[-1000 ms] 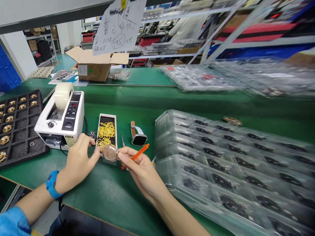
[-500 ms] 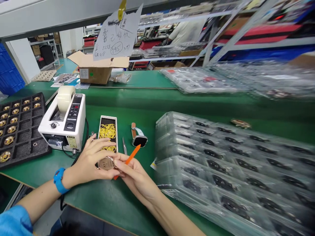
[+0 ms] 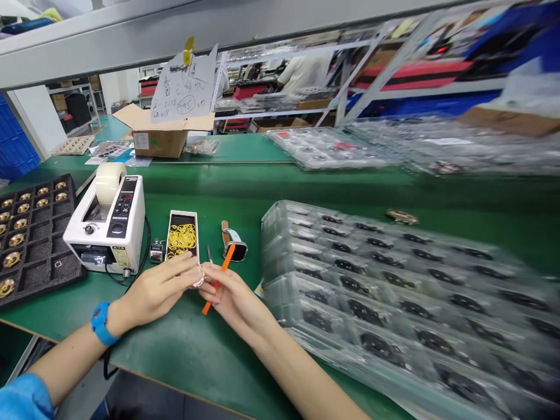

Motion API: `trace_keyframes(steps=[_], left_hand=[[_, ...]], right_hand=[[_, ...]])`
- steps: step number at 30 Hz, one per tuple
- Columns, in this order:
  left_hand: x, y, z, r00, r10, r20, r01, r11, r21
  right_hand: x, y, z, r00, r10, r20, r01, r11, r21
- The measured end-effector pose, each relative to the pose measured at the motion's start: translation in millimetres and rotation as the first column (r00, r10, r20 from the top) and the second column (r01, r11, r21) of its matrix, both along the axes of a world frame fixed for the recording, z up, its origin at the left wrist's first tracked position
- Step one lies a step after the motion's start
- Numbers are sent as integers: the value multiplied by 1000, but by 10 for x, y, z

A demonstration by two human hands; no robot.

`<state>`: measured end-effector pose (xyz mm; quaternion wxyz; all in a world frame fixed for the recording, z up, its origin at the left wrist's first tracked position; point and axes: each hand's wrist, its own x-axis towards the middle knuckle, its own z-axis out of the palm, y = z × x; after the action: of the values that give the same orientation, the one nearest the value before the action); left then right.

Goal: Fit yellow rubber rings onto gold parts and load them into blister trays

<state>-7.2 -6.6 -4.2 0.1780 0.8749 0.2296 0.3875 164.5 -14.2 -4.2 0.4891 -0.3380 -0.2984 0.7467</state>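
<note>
Between my two hands is a round, rose-gold watch case (image 3: 199, 278), mostly covered by fingers. My left hand (image 3: 164, 286), with a blue band on the wrist, grips it from the left. My right hand (image 3: 231, 296) pinches its right side and also holds an orange plastic pry stick (image 3: 227, 257), tilted with its upper end toward the back. Just behind the hands stands a white box (image 3: 196, 233) of yellow rings (image 3: 181, 236). Tweezers (image 3: 209, 254) and a square-faced smartwatch (image 3: 236, 251) lie to the right of that box.
A tape dispenser (image 3: 107, 224) and a black foam tray (image 3: 41, 245) of gold watch parts stand at left. Stacked clear plastic trays (image 3: 280, 262) fill the right. A small metal counter (image 3: 156, 251) sits beside the ring box. An open carton (image 3: 161, 142) stands at the back.
The watch case has turned from showing its flat back to nearly edge-on. My left fingers have closed over it, and the stick stands steeper. The camera view has shifted.
</note>
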Motion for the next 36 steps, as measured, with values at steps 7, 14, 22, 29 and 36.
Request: trace_keyframes(steps=[7, 14, 22, 29, 36], left_hand=[[72, 17, 86, 858, 420, 296, 69, 476, -877], [86, 34, 125, 834, 448, 322, 175, 340, -924], [157, 9, -26, 868, 396, 300, 107, 441, -891], [175, -130, -69, 916, 334, 223, -106, 737, -668], [-435, -387, 394, 948, 320, -4, -310, 921, 238]], right_hand=[[19, 9, -33, 961, -40, 272, 13, 995, 99], [-29, 22, -86, 887, -134, 441, 12, 963, 267], [-81, 19, -190, 732, -287, 619, -49, 883, 467], [-71, -69, -199, 536, -588, 606, -206, 605, 769], [253, 64, 11, 382, -769, 513, -480, 309, 821]])
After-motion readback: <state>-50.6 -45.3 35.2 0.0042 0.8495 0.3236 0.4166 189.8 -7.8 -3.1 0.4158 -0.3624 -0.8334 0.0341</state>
